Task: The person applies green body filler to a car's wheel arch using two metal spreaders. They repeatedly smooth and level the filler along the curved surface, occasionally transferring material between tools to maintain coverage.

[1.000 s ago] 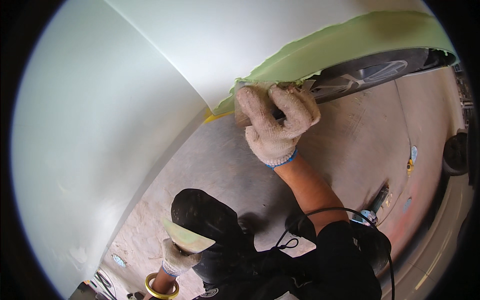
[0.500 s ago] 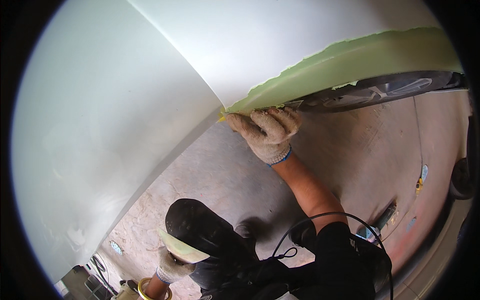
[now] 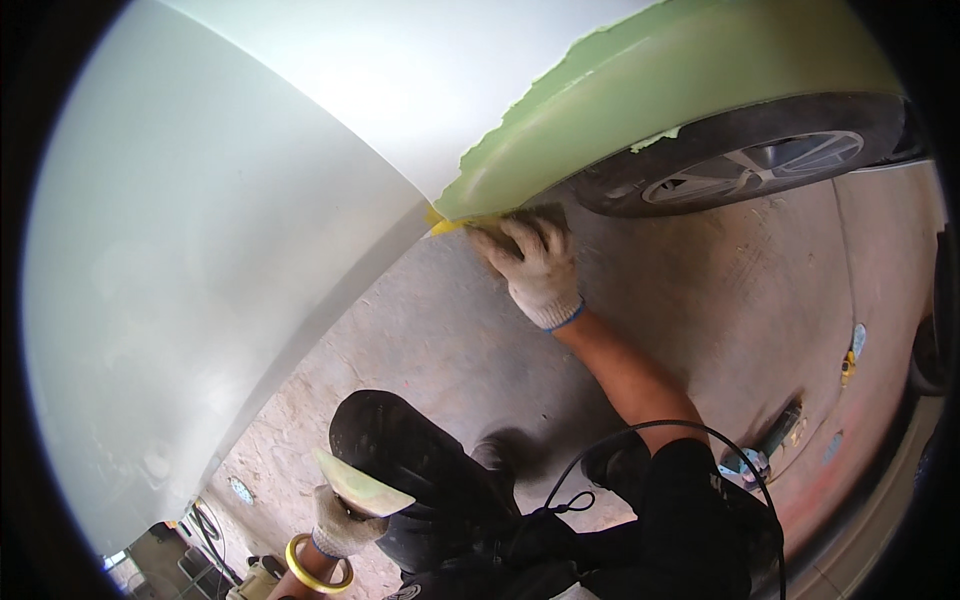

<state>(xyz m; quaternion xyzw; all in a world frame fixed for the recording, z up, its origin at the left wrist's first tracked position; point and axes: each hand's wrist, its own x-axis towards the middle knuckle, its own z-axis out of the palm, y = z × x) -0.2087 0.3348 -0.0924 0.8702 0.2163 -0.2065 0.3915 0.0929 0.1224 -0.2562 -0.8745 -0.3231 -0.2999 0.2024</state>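
1. Dark sanding block (image 3: pixel 535 216): pressed flat against the lower edge of the green filler patch (image 3: pixel 640 110) on the pale car panel (image 3: pixel 250 200), just ahead of the wheel arch. Long axis roughly level, running along the panel's bottom edge toward the tyre.
2. Right hand (image 3: pixel 530 265), in a white knit glove with a blue cuff: grip closed over the block from below, fingers curled onto its top edge, palm toward the panel. Block lies up and ahead of the wrist; forearm rises to it from lower right.
3. Yellow masking tape end (image 3: pixel 445 226): just left of the block, at the point where filler meets bare panel; touching or nearly touching the gloved fingertips.
4. Left hand (image 3: pixel 340 520), gloved, well apart at lower left: grip pinched on a flat spreader board (image 3: pixel 360 485) smeared green, held level above the knee. Yellow tape roll (image 3: pixel 315 570) worn around that wrist.
5. Right hand clearly the nearer to the filler edge; left hand far below and occupied.
6. Tyre with alloy wheel (image 3: pixel 740 165): right of the block along the same edge, the nearest obstruction to strokes in that direction.
7. Concrete floor (image 3: pixel 700 300): below; small tool (image 3: pixel 770 440) lying at right, black cable (image 3: pixel 640 440) looping over the dark-clothed knees.
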